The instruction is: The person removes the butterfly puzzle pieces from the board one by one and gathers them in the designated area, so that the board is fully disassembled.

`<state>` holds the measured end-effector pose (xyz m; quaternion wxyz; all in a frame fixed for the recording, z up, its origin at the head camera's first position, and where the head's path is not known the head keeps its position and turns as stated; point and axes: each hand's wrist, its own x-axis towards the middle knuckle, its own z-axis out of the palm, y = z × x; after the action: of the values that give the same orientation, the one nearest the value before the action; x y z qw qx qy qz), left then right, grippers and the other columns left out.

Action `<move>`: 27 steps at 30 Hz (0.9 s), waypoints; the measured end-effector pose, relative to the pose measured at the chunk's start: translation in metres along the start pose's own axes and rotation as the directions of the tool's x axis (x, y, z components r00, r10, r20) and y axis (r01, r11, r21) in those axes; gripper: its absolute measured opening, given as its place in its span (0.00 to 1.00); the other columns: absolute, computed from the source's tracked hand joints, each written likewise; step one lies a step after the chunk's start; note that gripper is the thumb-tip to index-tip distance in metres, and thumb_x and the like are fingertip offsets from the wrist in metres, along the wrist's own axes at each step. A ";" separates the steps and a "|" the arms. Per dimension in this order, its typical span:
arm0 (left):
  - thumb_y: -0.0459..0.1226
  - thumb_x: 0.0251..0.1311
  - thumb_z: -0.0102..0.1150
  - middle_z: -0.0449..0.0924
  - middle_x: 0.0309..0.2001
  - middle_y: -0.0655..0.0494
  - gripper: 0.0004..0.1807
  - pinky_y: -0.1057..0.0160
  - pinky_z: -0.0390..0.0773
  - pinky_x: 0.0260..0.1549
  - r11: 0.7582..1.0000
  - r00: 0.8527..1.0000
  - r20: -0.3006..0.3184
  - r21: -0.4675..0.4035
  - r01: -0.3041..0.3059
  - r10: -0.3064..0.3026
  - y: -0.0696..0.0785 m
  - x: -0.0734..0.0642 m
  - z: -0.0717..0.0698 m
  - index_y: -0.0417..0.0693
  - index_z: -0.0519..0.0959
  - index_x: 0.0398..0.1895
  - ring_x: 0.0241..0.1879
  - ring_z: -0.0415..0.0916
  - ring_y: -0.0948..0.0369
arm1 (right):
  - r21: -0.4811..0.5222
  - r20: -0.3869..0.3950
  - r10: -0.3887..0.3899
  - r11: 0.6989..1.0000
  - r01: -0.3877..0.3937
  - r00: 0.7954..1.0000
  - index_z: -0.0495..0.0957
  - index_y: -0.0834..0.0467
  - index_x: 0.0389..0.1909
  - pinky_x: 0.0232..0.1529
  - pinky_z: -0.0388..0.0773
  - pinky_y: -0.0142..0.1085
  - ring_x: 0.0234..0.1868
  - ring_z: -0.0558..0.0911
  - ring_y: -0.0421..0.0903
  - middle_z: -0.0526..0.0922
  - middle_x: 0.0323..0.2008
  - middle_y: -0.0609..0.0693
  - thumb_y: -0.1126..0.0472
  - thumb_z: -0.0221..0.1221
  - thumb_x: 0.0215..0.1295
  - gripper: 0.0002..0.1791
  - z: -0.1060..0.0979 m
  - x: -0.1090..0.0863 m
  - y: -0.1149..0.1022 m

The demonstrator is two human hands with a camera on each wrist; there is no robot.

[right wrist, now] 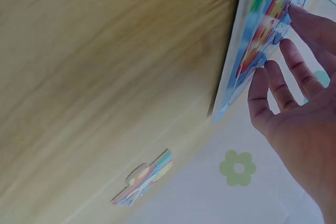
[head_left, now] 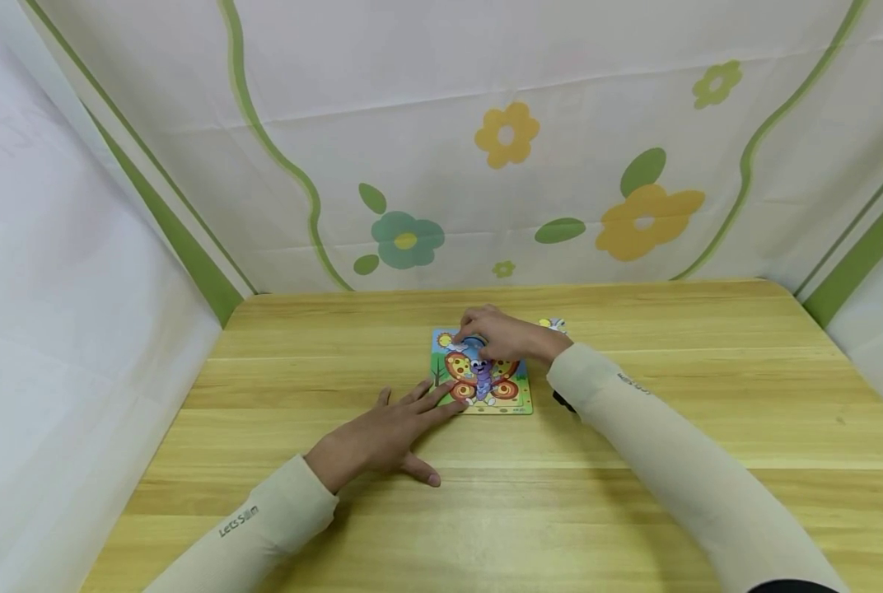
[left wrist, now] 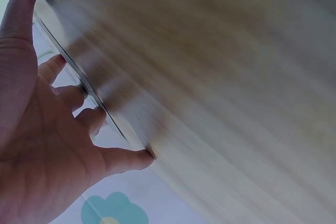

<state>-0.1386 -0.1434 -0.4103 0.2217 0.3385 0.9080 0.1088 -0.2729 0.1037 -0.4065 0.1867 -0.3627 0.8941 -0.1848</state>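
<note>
A square butterfly jigsaw puzzle (head_left: 483, 383) lies on the table, its picture showing a purple body and red-yellow wings. My left hand (head_left: 390, 432) is spread flat, fingertips on the puzzle's lower left edge and thumb out on the wood. In the left wrist view, fingers of the left hand (left wrist: 58, 145) meet the board's thin edge (left wrist: 86, 82). My right hand (head_left: 508, 333) reaches over the top of the board, its gently bent fingers pointing down onto the picture. In the right wrist view, the fingertips and thumb of the right hand (right wrist: 304, 108) touch the puzzle's face, spread apart.
A loose puzzle piece (head_left: 553, 324) lies on the table behind the right wrist; the right wrist view shows this colourful piece (right wrist: 142, 181) near the table's far edge. A white cloth with printed flowers (head_left: 506, 134) hangs behind the wooden table (head_left: 323, 338).
</note>
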 end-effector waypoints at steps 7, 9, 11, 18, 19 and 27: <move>0.65 0.57 0.68 0.36 0.87 0.60 0.57 0.21 0.49 0.72 1.000 1.000 -0.003 0.001 -0.003 0.003 -0.001 0.000 0.001 0.68 0.49 0.86 0.86 0.35 0.48 | 0.026 0.002 0.001 1.000 -0.001 1.000 0.80 0.53 0.67 0.72 0.68 0.55 0.73 0.67 0.59 0.74 0.67 0.56 0.70 0.59 0.72 0.24 -0.001 0.001 0.001; 0.65 0.57 0.67 0.36 0.87 0.60 0.57 0.21 0.49 0.72 1.000 1.000 -0.003 0.002 -0.004 0.004 -0.002 0.001 0.001 0.69 0.49 0.86 0.86 0.34 0.48 | 0.042 0.009 0.012 0.999 -0.013 1.000 0.80 0.53 0.67 0.73 0.68 0.55 0.73 0.66 0.58 0.73 0.67 0.56 0.70 0.59 0.72 0.24 -0.001 0.001 0.000; 0.65 0.57 0.67 0.36 0.87 0.60 0.57 0.21 0.49 0.72 1.000 1.000 -0.002 0.000 -0.004 0.004 -0.002 0.001 0.001 0.69 0.49 0.86 0.86 0.34 0.48 | 0.051 0.012 0.015 0.999 -0.015 1.000 0.80 0.53 0.66 0.73 0.68 0.55 0.74 0.66 0.58 0.73 0.67 0.56 0.71 0.59 0.72 0.24 -0.002 0.000 -0.001; 0.65 0.57 0.68 0.36 0.87 0.60 0.57 0.21 0.49 0.72 1.000 1.000 0.001 -0.004 -0.001 0.001 -0.001 0.000 0.000 0.68 0.48 0.86 0.86 0.34 0.48 | 0.050 0.001 0.009 0.999 -0.009 1.000 0.79 0.52 0.65 0.73 0.66 0.58 0.74 0.65 0.61 0.73 0.68 0.58 0.71 0.60 0.71 0.24 -0.003 -0.001 -0.002; 0.65 0.57 0.68 0.36 0.87 0.60 0.57 0.21 0.49 0.72 1.000 1.000 0.002 -0.003 -0.001 0.001 -0.001 0.000 0.000 0.68 0.48 0.86 0.86 0.34 0.48 | 0.049 0.000 0.008 0.999 -0.008 1.000 0.79 0.52 0.64 0.73 0.67 0.58 0.74 0.65 0.61 0.73 0.68 0.58 0.71 0.60 0.71 0.24 -0.003 -0.001 -0.001; 0.64 0.57 0.68 0.36 0.87 0.60 0.57 0.21 0.47 0.72 1.000 1.000 0.004 -0.022 0.000 0.000 -0.001 0.000 0.000 0.68 0.49 0.86 0.86 0.33 0.48 | 0.017 0.000 0.005 1.000 -0.005 1.000 0.79 0.52 0.66 0.73 0.67 0.59 0.75 0.66 0.62 0.73 0.68 0.59 0.70 0.61 0.72 0.24 -0.002 -0.001 -0.002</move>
<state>-0.1394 -0.1446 -0.4107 0.2274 0.3360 0.9063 0.1180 -0.2724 0.1036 -0.4039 0.1903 -0.3589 0.8934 -0.1917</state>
